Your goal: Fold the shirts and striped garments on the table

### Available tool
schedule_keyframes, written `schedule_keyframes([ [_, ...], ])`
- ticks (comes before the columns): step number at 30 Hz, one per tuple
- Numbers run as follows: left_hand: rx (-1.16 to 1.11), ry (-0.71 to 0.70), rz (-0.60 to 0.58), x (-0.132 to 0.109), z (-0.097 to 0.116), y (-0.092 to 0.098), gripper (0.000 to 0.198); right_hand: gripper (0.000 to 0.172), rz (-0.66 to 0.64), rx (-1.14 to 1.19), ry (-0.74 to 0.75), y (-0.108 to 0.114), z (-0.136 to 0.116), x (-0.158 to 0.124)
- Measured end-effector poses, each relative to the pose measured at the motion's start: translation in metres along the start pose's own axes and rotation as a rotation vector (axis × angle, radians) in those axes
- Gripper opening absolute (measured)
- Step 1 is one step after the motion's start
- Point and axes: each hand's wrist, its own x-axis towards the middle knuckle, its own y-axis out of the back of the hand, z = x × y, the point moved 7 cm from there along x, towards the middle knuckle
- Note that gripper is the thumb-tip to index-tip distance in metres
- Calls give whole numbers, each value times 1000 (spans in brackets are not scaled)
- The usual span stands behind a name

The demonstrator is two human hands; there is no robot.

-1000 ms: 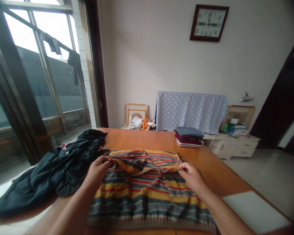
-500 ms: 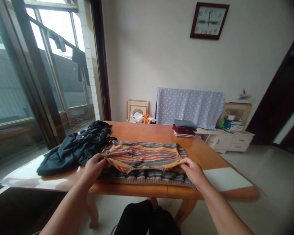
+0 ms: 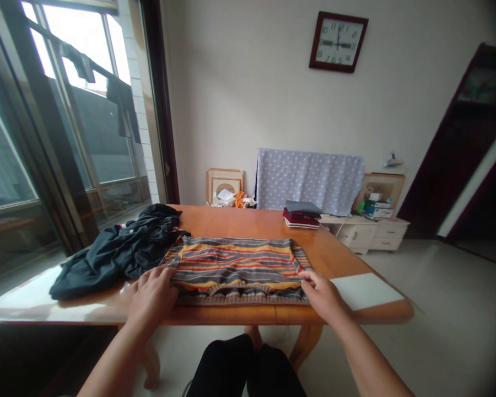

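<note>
Logging a striped knit sweater (image 3: 235, 263) folded flat on the wooden surface (image 3: 240, 220), close to its near edge, with its long axis running left to right in front of the person. Yellow, red and grey bands follow that axis. A ribbed hem faces the person, and a second layer shows as a strip under the upper layer's edge. Left hand (image 3: 152, 295) sits at the near-left corner of the sweater, fingers loosely spread and touching the edge, grip open. Right hand (image 3: 321, 295) sits at the near-right corner, fingers curved onto the edge, grip narrow; cannot tell whether it pinches the knit or only rests there. The 2 hands are well apart, with the sweater's full width between them. Left hand is the nearer to a crumpled dark garment (image 3: 116, 256), which lies just beside the sweater, almost touching it. Farther along the surface stands a stack of folded clothes (image 3: 301, 216), and a white board (image 3: 364, 290) lies at the right near edge. Behind stand a polka-dot cloth (image 3: 310, 182) and a white drawer cabinet (image 3: 364, 234).
</note>
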Motion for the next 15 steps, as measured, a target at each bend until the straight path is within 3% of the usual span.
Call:
schedule_keyframes([
  [3,-16,-150,45,-14,37,8,42,28,-17,-31,119,-8,-29,-7],
  [8,-178,-321,-33,-32,85,8,38,29,-129,-136,241,-30,-68,-17],
  [11,-230,-362,-35,-34,97,9,26,27,-173,-179,265,-37,-77,-17],
  [15,-317,-343,-5,-28,97,9,20,23,-182,-122,231,-34,-80,-13],
])
